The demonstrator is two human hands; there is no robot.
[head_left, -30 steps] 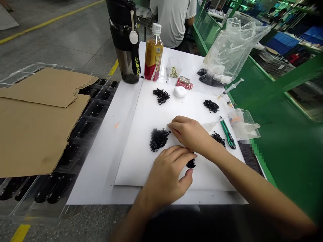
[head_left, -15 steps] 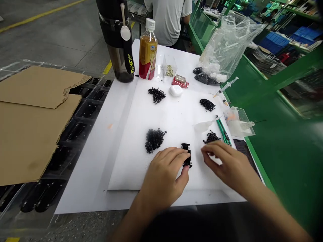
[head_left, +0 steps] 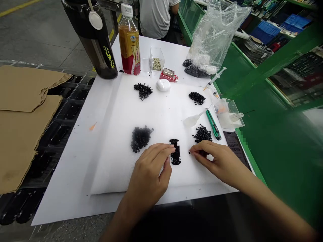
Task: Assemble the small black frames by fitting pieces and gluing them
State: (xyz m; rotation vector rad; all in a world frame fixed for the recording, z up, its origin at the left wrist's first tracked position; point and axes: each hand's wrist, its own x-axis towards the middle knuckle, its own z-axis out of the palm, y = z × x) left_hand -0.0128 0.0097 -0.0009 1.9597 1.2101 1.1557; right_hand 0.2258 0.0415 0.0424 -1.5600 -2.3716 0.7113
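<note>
The black part [head_left: 175,155] lies flat on the white foam sheet [head_left: 164,114], near its front edge, between my two hands. My left hand [head_left: 148,174] is beside it on the left. Its fingers [head_left: 161,150] are bent around the left edge of the part: the forefinger touches near the top and the thumb is lower, so I read this as a light grasp that keeps the part down on the sheet. My right hand [head_left: 217,160] is just to the right of the part and does not touch it. Its thumb and forefinger are pinched together, with the tips at the near edge of a small pile of black pieces [head_left: 202,133]. I cannot tell if a piece is between them, it is too small to see.

A bigger pile [head_left: 140,137] is to the left of my left hand. A green knife [head_left: 214,124] and a clear dropper bottle [head_left: 191,120] lie behind the right hand. At the far end of the worktop [head_left: 70,188] stand a drink bottle [head_left: 129,47] and a dark flask [head_left: 94,40]. Sheets of cardboard [head_left: 20,127] lie to the left, off the worktop.
</note>
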